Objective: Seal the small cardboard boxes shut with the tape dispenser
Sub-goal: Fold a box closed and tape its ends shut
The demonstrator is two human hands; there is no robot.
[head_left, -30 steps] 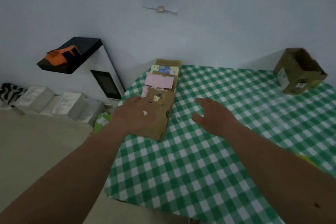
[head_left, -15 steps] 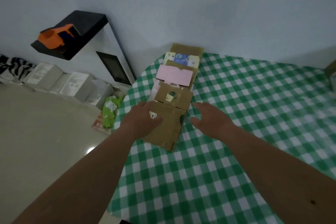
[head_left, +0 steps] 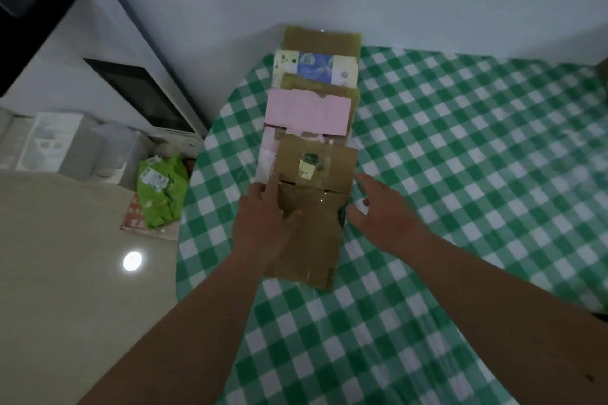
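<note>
We note a row of flattened cardboard boxes lying on the green-and-white checked tablecloth, running from the wall toward us along the cloth's left edge. Nearest us in that row is a brown flattened box; our left hand rests on its left part, fingers fairly straight, index finger reaching up its left edge, thumb laid across the cardboard. Our right hand sits just right of that same box, fingers loosely spread, fingertips at or near its right edge; we cannot tell whether they touch it. The 2 hands are apart, with the box between them, and neither is curled around anything. Just beyond the brown flattened box lies a second brown piece with a pale sticker, then a pink flattened box, then a printed blue-and-cream carton, and a further brown sheet against the wall. Left of the tablecloth, on the floor, we see a green bag and white containers.
</note>
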